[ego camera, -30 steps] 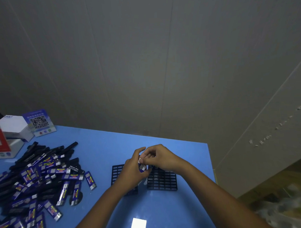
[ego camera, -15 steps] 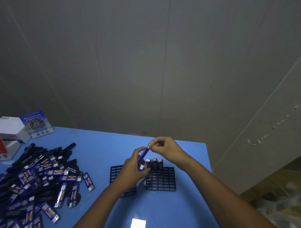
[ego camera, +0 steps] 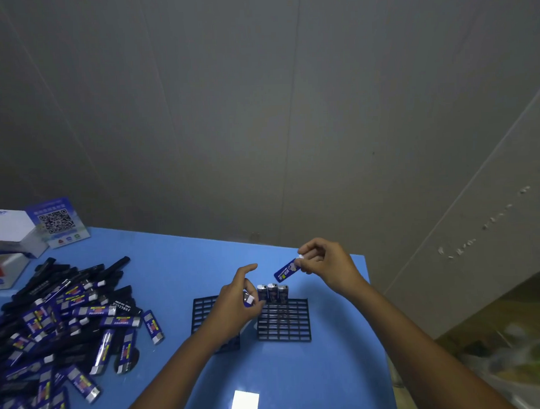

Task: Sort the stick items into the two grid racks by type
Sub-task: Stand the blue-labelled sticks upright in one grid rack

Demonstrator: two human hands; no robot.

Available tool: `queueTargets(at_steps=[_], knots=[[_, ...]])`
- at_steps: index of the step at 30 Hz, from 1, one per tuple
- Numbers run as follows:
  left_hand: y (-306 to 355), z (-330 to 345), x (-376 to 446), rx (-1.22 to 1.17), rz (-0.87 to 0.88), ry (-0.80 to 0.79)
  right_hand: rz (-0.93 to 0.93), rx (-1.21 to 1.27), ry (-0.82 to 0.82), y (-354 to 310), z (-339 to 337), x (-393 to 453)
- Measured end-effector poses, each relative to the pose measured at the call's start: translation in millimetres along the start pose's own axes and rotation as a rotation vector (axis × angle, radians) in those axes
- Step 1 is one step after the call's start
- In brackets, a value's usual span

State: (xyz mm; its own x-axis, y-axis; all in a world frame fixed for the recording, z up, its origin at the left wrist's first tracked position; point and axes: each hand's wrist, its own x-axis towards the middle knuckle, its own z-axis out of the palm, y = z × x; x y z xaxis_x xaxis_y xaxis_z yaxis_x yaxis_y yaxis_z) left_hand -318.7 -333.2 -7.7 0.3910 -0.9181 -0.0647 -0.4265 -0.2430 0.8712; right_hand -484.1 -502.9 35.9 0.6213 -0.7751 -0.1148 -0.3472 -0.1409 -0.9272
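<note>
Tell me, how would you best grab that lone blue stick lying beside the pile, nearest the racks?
Probably pinch the blue stick across its narrow sides at mid-length, coming from straight above. It lies flat on the table, just apart from the pile, so both long edges look free.

- single head cam, wide-angle, pitched forward and down
- hands low centre, close
- table fills the bottom, wall the top
- pile left of hands
</note>
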Motion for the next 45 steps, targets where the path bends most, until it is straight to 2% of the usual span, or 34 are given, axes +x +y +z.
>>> queueTargets(at_steps=[4,8,14,25,37,45], knots=[[0,5,3,0.012,0.013,-0.009,-0.034,-0.163,0.044,10,-8,1],[1,9,5,0.024,0.026,-0.001,-0.050,-0.340,0.006,18,-5,-1],[0,7,4,0.013,0.013,0.009,-0.039,-0.411,-0.052,34,11,-3],[-4,-1,0,-0.013,-0.020,0.024,-0.029,-0.493,-0.056,48,24,1],[-3,2,2,-0.021,-0.002,0.010,-0.070,-0.699,-0.165,42,25,8],[-1,2,1,-0.026,-0.009,0.023,-0.089,-0.806,-0.181,36,27,13]])
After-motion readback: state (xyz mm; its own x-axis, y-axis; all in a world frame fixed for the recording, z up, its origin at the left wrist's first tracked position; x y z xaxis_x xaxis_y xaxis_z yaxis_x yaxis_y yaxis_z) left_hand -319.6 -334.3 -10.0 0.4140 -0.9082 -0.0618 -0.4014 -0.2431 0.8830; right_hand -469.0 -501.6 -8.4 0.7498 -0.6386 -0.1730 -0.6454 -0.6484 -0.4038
